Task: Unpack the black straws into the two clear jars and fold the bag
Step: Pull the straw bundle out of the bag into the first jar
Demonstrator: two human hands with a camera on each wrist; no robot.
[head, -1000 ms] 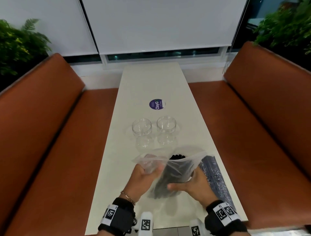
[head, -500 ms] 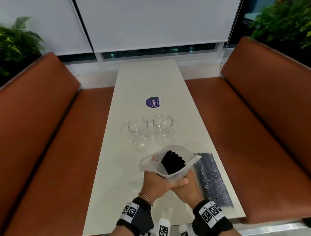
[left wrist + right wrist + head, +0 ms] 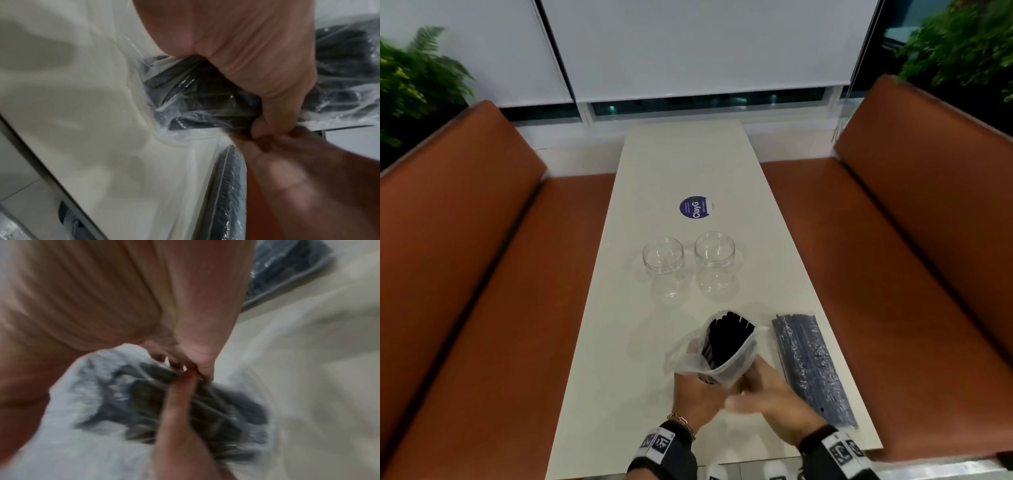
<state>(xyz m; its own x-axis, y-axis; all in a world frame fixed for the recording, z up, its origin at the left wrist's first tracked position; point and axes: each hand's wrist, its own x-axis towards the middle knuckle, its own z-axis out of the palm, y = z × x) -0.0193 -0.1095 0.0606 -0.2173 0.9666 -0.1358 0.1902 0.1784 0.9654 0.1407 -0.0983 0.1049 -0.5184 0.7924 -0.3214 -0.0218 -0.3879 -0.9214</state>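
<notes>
A long, narrow, off-white tabletop point(image 3: 654, 342) ran away from the viewer between two brown benches. On it, past the middle, lay a round dark blue sticker point(image 3: 695, 207) with white lettering. Nearer stood two clear jars side by side, the left jar point(image 3: 663, 255) and the right jar point(image 3: 714, 249), upright, open-mouthed and just apart. Toward the near right edge lay a flat sealed pack of dark straws point(image 3: 812, 366), running lengthwise along the tabletop, well apart from the jars.
</notes>
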